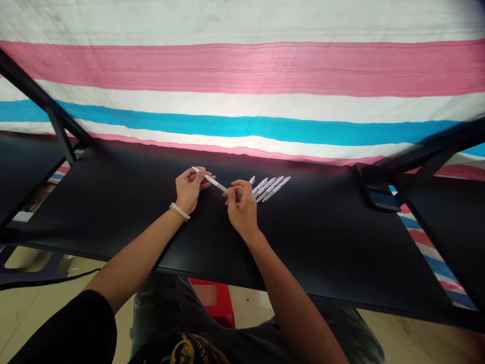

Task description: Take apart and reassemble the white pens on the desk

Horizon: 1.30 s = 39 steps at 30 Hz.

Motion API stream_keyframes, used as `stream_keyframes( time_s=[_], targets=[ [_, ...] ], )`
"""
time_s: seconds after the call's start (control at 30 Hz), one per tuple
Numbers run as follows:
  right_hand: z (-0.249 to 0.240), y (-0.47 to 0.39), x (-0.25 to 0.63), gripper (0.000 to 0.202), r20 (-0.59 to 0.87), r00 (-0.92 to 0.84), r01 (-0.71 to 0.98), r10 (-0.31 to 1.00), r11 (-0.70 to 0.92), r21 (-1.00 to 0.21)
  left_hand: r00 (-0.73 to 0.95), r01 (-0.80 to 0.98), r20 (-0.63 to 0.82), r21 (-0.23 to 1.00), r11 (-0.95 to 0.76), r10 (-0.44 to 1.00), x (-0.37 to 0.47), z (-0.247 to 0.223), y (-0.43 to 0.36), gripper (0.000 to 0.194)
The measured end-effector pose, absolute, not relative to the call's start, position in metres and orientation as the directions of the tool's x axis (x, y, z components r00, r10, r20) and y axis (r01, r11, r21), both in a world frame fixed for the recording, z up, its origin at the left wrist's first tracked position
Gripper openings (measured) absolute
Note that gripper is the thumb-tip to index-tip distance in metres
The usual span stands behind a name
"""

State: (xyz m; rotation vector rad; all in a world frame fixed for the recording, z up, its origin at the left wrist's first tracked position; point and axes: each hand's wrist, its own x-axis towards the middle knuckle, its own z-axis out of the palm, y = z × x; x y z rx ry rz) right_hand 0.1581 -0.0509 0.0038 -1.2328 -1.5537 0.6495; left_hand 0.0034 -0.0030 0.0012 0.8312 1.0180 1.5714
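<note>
A white pen [215, 183] is held slantwise above the black table [322, 227], one end in each hand. My left hand [189, 188] pinches its upper left end between thumb and fingers, with a pale twisted band on the wrist. At the pen's lower right end, my right hand [241, 205] has its thumb and fingertips closed on it, hiding the tip. Just to the right of my right hand, several white pens [273, 189] lie side by side on the table, slanted the same way; my fingers partly cover the nearest ones.
Behind the table hangs a striped pink, white and blue sheet [242, 68]. Black metal supports [58, 131] rise at the left and right. A dark object [379, 192] sits at the right support's base. Below the table's front edge is a red stool [217, 303].
</note>
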Motion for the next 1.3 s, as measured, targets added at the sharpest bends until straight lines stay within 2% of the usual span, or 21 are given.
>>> stream_keyframes(
  time_s=[0.17, 0.23, 0.4, 0.53, 0.8, 1.07, 1.3],
  targets=[
    [0.001, -0.050, 0.159, 0.011, 0.323, -0.025, 0.380, 0.946, 0.308, -0.872, -0.197, -0.387, 0.007, 0.918, -0.084, 0.980, 0.005, 0.003, -0.005, 0.037],
    [-0.001, -0.050, 0.158, 0.012, 0.295, -0.054, 0.375, 0.954, 0.293, -0.880, -0.155, -0.441, -0.006, 0.895, -0.064, 0.988, 0.004, 0.006, -0.005, 0.034],
    [0.001, -0.051, 0.155, 0.023, 0.366, -0.037, 0.384, 0.930, 0.351, -0.854, 0.069, -0.706, -0.132, 0.694, 0.142, 0.989, -0.006, 0.021, -0.005, 0.019],
    [0.003, -0.052, 0.154, 0.020, 0.420, -0.007, 0.421, 0.908, 0.384, -0.822, 0.225, -0.733, -0.231, 0.600, 0.321, 0.947, -0.015, 0.030, -0.007, 0.045],
    [0.004, -0.053, 0.155, 0.016, 0.422, -0.016, 0.443, 0.906, 0.385, -0.810, 0.298, -0.731, -0.219, 0.574, 0.369, 0.929, -0.017, 0.033, -0.010, 0.037],
    [0.006, -0.054, 0.156, 0.017, 0.402, -0.003, 0.460, 0.915, 0.359, -0.812, 0.192, -0.740, -0.260, 0.595, 0.313, 0.946, -0.021, 0.036, -0.008, 0.041],
    [0.006, -0.053, 0.158, 0.015, 0.428, 0.034, 0.547, 0.903, 0.341, -0.764, 0.327, -0.621, -0.244, 0.673, 0.402, 0.913, -0.019, 0.032, -0.005, 0.042]
  ],
)
